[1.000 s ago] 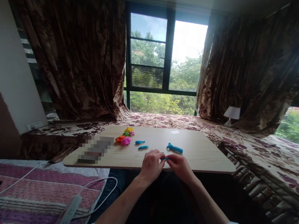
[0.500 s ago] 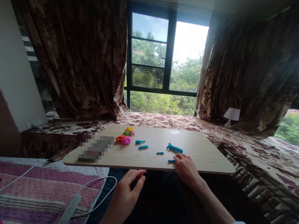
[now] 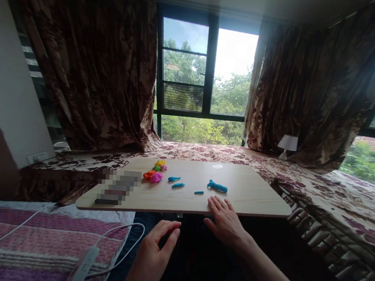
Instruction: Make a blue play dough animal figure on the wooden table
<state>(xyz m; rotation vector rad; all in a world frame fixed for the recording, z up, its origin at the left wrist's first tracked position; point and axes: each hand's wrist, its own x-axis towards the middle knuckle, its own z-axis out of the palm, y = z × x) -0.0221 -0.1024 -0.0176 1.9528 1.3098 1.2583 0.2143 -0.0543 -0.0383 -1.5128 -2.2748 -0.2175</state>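
Observation:
My right hand (image 3: 225, 219) lies flat, palm down, at the near edge of the table, fingers stretched out. Whatever is beneath the palm is hidden. Just beyond its fingertips rests a thick blue clay piece (image 3: 219, 186) with a lumpy left end. To the left of those fingers is a short blue clay stick (image 3: 199, 192). Two tapered blue clay pieces lie further left, one behind (image 3: 173, 179) and one in front (image 3: 178, 185). My left hand (image 3: 156, 246) hovers below the table edge, thumb and forefinger curved with a small gap between them, holding nothing that I can see.
Yellow, green, orange and pink clay lumps (image 3: 156, 177) sit in a cluster on the pale table (image 3: 249, 180). A blurred-out dark object (image 3: 119, 188) lies at its left. A power strip (image 3: 83, 264) with a white cable rests on the bed; a small lamp (image 3: 287, 142) stands by the window.
My right hand has gone from curled fingers at a small blue clay piece to lying flat, slightly left and nearer. That piece no longer shows. My left hand has sunk slightly.

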